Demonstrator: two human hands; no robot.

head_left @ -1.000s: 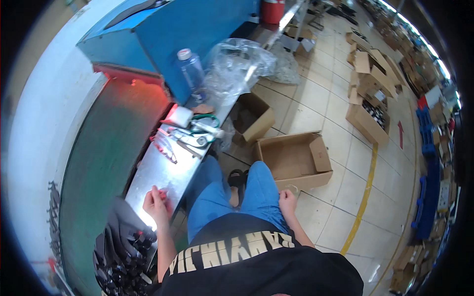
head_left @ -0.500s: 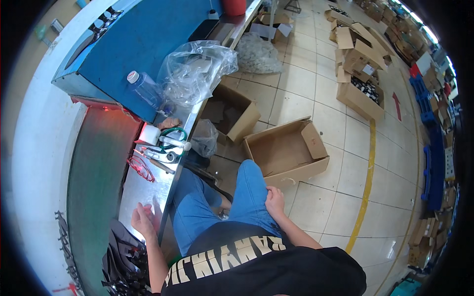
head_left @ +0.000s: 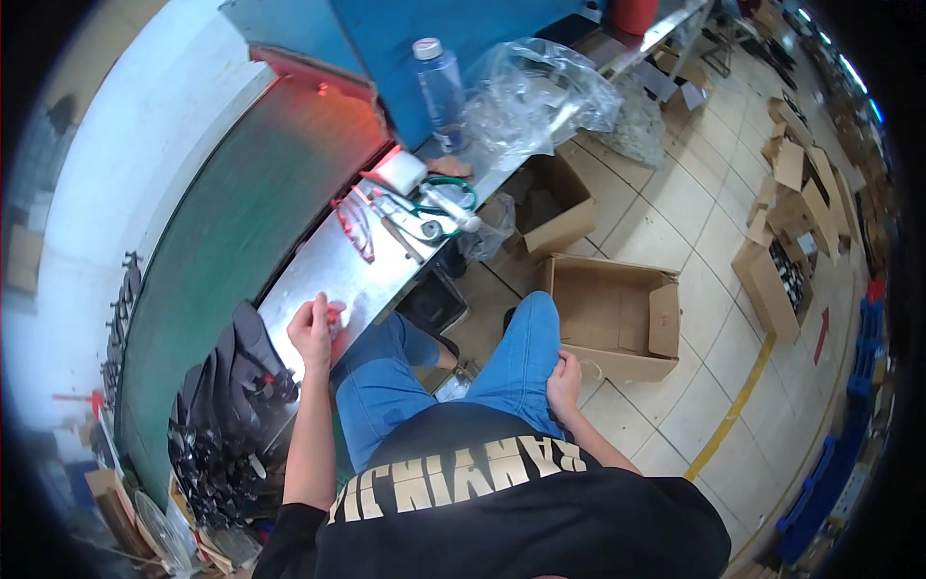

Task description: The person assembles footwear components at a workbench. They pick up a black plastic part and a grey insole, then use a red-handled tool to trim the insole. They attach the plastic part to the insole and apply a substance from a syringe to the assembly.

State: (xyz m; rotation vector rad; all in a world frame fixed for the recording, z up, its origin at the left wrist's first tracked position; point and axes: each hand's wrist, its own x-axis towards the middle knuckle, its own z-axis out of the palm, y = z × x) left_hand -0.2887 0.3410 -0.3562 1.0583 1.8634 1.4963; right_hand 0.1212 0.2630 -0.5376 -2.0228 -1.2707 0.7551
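The left hand (head_left: pixel 313 333) rests at the near edge of the metal bench (head_left: pixel 318 280), fingers curled loosely inward; a small reddish item (head_left: pixel 335 311) shows at the fingertips, but whether the fingers pinch it or only touch it cannot be told. The right hand (head_left: pixel 562 383) lies on the right thigh of the jeans (head_left: pixel 521 357), fingers bent over the fabric and holding nothing. Beyond the left hand, farther along the bench, lie red-handled pliers (head_left: pixel 355 230), then a cluster of tools with a green loop of cord (head_left: pixel 453 198) and a white roll (head_left: pixel 400 172). Past these stand a clear bottle (head_left: pixel 441 82) with a white cap and a crumpled clear plastic bag (head_left: pixel 535 96), both against a blue cabinet (head_left: pixel 386 39). To the left of the left hand runs a green belt (head_left: pixel 222 232), lit red at its far end. Below the left hand, beside the forearm, is a dark heap of black parts (head_left: pixel 227 425). Just beyond the right hand an open cardboard box (head_left: pixel 617 309) sits on the tiled floor (head_left: pixel 714 289), with a second open box (head_left: pixel 555 203) farther away near the bench. More boxes (head_left: pixel 781 261) stand well apart to the right, past a yellow floor line (head_left: pixel 738 405).
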